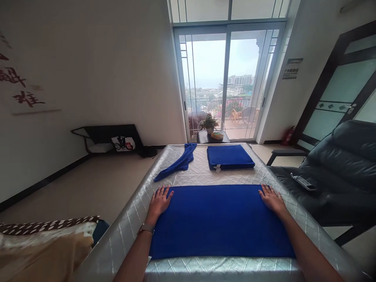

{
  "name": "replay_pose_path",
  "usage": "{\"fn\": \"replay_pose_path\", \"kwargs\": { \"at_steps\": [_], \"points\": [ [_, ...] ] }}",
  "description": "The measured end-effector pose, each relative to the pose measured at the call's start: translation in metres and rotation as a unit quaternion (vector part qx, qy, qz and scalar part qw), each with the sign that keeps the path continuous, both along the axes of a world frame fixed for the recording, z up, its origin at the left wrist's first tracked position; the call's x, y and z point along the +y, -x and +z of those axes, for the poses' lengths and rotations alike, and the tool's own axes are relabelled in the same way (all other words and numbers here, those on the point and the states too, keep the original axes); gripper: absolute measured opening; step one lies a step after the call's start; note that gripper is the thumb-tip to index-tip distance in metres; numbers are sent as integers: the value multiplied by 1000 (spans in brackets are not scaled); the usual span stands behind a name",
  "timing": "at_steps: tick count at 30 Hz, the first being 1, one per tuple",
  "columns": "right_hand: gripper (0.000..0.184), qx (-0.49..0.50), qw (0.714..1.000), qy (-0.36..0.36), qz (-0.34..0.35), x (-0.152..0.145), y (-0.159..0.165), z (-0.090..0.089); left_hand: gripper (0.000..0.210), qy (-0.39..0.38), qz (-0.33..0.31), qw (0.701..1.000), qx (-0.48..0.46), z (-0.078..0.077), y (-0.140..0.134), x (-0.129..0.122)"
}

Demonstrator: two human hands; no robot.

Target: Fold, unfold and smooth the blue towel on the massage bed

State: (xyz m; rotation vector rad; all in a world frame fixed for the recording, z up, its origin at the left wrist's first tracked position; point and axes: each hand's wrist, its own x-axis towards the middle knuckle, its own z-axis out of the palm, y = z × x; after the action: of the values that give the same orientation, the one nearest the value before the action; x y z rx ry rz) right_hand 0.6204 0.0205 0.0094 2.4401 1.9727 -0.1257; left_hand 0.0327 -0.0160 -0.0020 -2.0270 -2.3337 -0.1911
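A blue cloth lies spread flat across the near part of a table with a silvery quilted cover. On its far left corner rests my left hand, fingers stretched out. My right hand lies flat on the far right corner, its fingers spread too. Neither hand grips anything. Beyond the spread cloth sits a neat stack of folded blue cloths with a white tag at its front edge. Left of that stack, a crumpled blue cloth lies slanting across the cover.
A dark armchair with a remote-like device stands close on the right. Past the table's far end, a small dark chair carries a potted plant. Bedding-like fabric is at the lower left.
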Motion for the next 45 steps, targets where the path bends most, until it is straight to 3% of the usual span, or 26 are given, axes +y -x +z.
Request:
{"fn": "replay_pose_path", "kwargs": {
  "at_steps": [4,7,11,15,21,32,37,41,45],
  "points": [
    [63,-18,999,-30,-10,-2,34,14,71,-9,-2,1000,2,-6,-1,3],
    [62,-12,995,-60,84,-12,97,24,71,-10,-3,1000,-1,-6,0,4],
    [66,67,963,-16,262,-26,184,28,70,7,0,1000,-6,0,-1,1],
    [70,93,953,-1,288,-27,216,20,68,10,-2,1000,-3,6,-5,-2],
    [69,62,968,-5,242,-17,175,10,68,5,-2,1000,-1,4,-4,-2],
    [71,-11,999,-8,43,1,9,-8,65,-10,9,1000,1,-1,-4,0],
    [71,-4,1000,-25,19,1,-3,-12,64,5,10,1000,13,2,-3,0],
    [71,-1,999,-31,18,-1,3,-10,67,59,39,997,32,17,-9,5],
    [71,-2,999,-36,11,-2,5,-8,77,38,79,995,51,35,-57,17]
  ]
}}
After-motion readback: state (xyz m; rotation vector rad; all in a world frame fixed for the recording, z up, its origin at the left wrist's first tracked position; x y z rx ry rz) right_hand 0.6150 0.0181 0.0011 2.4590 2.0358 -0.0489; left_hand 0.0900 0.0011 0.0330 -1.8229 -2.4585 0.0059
